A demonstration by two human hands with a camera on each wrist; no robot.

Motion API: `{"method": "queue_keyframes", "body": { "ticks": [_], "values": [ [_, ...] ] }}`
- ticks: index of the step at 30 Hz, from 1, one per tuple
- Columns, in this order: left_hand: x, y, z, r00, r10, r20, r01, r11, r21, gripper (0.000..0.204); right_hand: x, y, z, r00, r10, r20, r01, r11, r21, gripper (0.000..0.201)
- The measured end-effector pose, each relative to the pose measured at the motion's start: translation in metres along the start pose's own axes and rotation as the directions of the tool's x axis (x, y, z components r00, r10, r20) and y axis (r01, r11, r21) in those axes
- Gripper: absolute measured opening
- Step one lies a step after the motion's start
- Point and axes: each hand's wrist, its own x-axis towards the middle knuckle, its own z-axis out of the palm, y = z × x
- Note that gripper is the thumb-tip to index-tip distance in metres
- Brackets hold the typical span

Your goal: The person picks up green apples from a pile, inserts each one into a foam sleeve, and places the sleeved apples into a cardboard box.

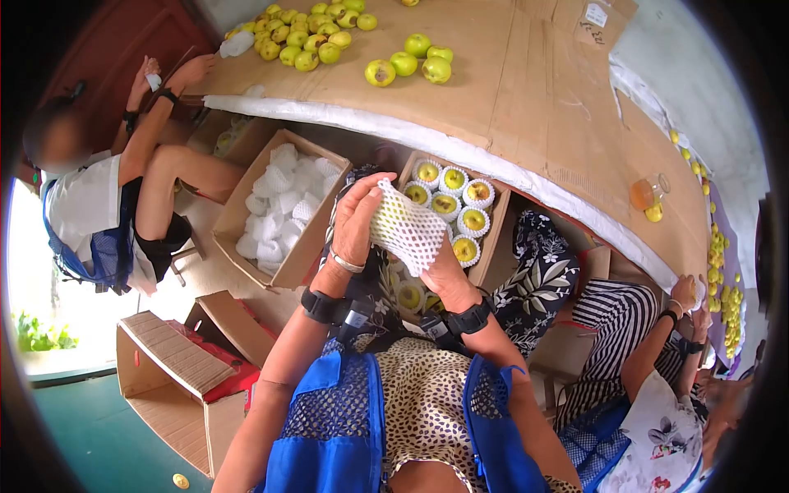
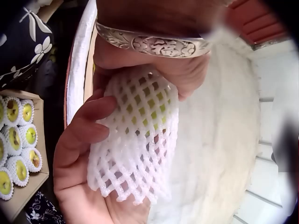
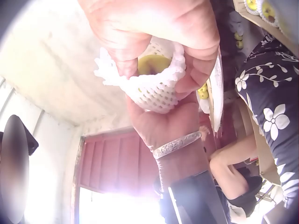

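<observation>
Midway, both hands are working a white foam net (image 1: 408, 228) around a yellow-green fruit (image 3: 150, 63): the left hand (image 1: 355, 220) is gripping the net's top edge, the right hand (image 1: 446, 279) is curling round it from below, near the chest. Judging by the box (image 1: 493, 246) beyond, holding 7 netted fruits, packing is partly done; loose fruits (image 1: 408, 62) are waiting on the far table (image 1: 526, 99).
</observation>
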Motion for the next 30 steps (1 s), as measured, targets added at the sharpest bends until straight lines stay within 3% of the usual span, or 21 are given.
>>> {"method": "queue_keyframes", "body": {
  "ticks": [4, 7, 8, 11, 12, 15, 16, 17, 19, 20, 23, 24, 27, 28, 30],
  "values": [
    [0.001, -0.028, -0.016, 0.997, -0.037, -0.064, 0.015, 0.950, -0.313, 0.024, 0.003, -0.008, 0.012, 0.998, -0.038, 0.048, 0.055, 0.910, -0.412, 0.040],
    [-0.003, -0.035, -0.025, 0.985, -0.047, -0.165, -0.019, 0.928, -0.372, 0.030, 0.010, -0.030, 0.021, 0.985, 0.153, 0.080, -0.048, 0.686, -0.726, 0.049],
    [-0.001, -0.047, -0.040, 0.974, -0.222, -0.053, 0.116, 0.680, -0.724, 0.033, 0.005, -0.048, 0.029, 0.969, 0.229, 0.089, -0.066, 0.593, -0.802, 0.056],
    [-0.010, -0.038, -0.039, 0.974, -0.220, -0.054, 0.072, 0.525, -0.848, 0.036, -0.004, -0.053, 0.029, 0.973, -0.193, 0.123, 0.221, 0.657, -0.721, 0.055],
    [-0.014, -0.027, -0.034, 0.977, -0.212, 0.016, 0.139, 0.583, -0.800, 0.040, -0.005, -0.062, 0.039, 0.950, -0.269, 0.158, 0.309, 0.749, -0.586, 0.040],
    [-0.017, -0.026, -0.035, 0.955, -0.291, -0.058, 0.125, 0.572, -0.811, 0.038, -0.012, -0.069, 0.039, 0.785, -0.495, 0.373, 0.545, 0.264, -0.796, 0.021],
    [-0.013, -0.028, -0.034, 0.958, -0.259, -0.122, 0.091, 0.678, -0.730, 0.035, -0.019, -0.071, 0.057, 0.817, -0.454, 0.356, 0.509, 0.276, -0.815, 0.009],
    [-0.014, -0.028, -0.033, 0.962, -0.242, -0.128, 0.080, 0.697, -0.713, 0.034, -0.015, -0.061, 0.054, 0.755, -0.458, 0.470, 0.584, 0.142, -0.800, 0.010],
    [-0.014, -0.024, -0.029, 0.969, -0.207, -0.135, 0.061, 0.730, -0.681, 0.032, -0.013, -0.048, 0.060, 0.717, -0.443, 0.538, 0.606, 0.018, -0.795, 0.012],
    [-0.014, -0.027, -0.034, 0.980, -0.193, -0.037, 0.120, 0.739, -0.663, 0.032, -0.012, -0.043, 0.060, 0.713, -0.437, 0.549, 0.582, -0.067, -0.810, 0.012],
    [-0.013, -0.036, -0.041, 0.978, -0.208, -0.022, 0.126, 0.671, -0.731, 0.033, -0.009, -0.038, 0.059, 0.748, -0.417, 0.516, 0.491, -0.175, -0.853, 0.011],
    [-0.011, -0.035, -0.040, 0.964, -0.259, -0.064, 0.125, 0.648, -0.751, 0.039, -0.008, -0.038, 0.057, 0.748, -0.418, 0.514, 0.494, -0.165, -0.853, 0.012],
    [-0.012, -0.024, -0.033, 0.915, -0.397, -0.075, 0.186, 0.578, -0.794, 0.030, -0.010, -0.045, 0.047, 0.798, -0.339, 0.498, 0.464, -0.179, -0.867, 0.012],
    [-0.010, -0.035, -0.037, 0.903, -0.404, -0.144, 0.126, 0.570, -0.812, 0.027, -0.013, -0.044, 0.042, 0.828, -0.299, 0.474, 0.417, -0.235, -0.878, 0.012],
    [-0.008, -0.035, -0.039, 0.914, -0.373, -0.160, 0.123, 0.631, -0.766, 0.026, -0.019, -0.043, 0.033, 0.851, -0.269, 0.451, 0.395, -0.238, -0.887, 0.011]
  ]
}}
